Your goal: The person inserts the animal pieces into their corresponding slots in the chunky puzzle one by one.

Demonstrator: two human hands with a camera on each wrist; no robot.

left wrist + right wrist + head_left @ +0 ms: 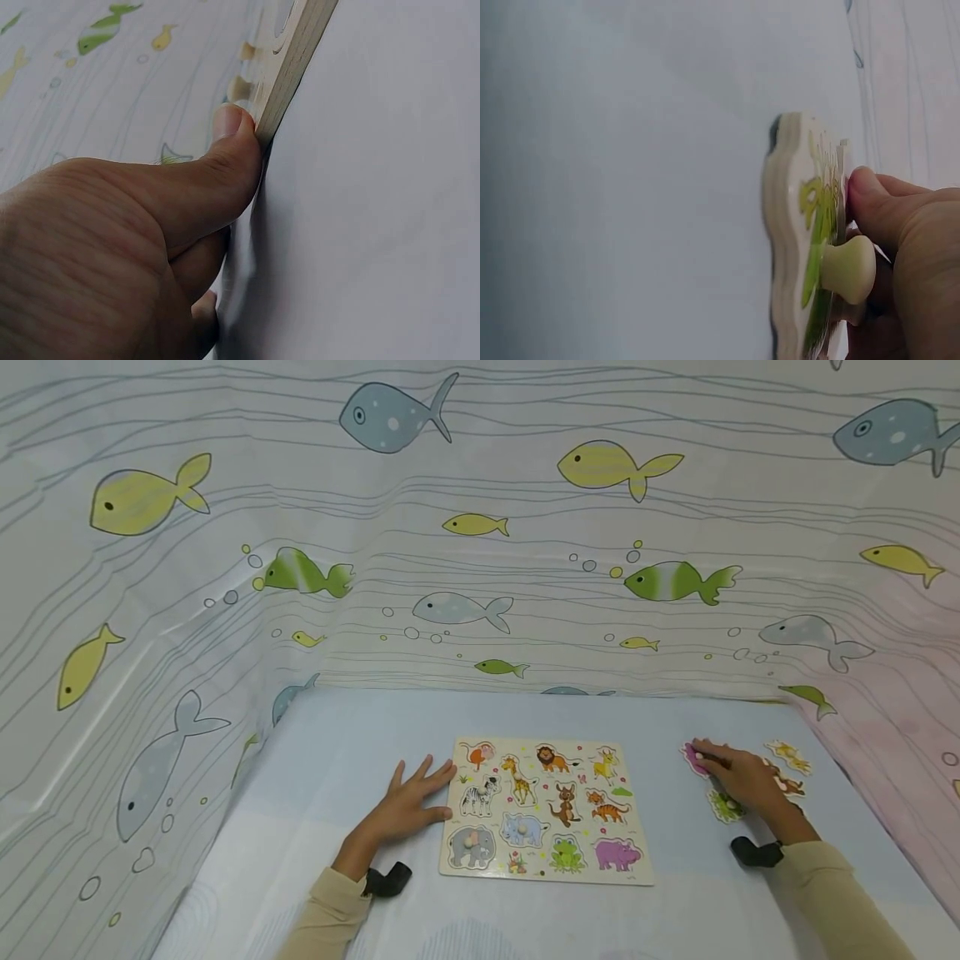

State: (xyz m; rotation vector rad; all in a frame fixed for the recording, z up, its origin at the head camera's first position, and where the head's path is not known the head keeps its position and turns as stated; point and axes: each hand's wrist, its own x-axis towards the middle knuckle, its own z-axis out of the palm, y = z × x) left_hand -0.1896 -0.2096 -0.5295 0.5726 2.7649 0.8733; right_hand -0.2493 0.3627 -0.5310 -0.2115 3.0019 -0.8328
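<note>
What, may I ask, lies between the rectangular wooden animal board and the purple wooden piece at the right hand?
The head view shows bare pale-blue tabletop between board and piece.

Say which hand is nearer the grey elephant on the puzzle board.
Left. The left hand touches the left edge of the board, just up and left of the elephant in the head view; the right hand is beyond the board's right edge, at the purple piece.

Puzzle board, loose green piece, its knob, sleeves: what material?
Puzzle board: looks like wood, printed face; pale grain streaks on its edge.
Green piece: probably plywood, printed; layered-looking edge.
Knob: smooth, cream; painted wood or plastic, can't tell.
Sleeves: likely cloth; matte, softly creased.
</note>
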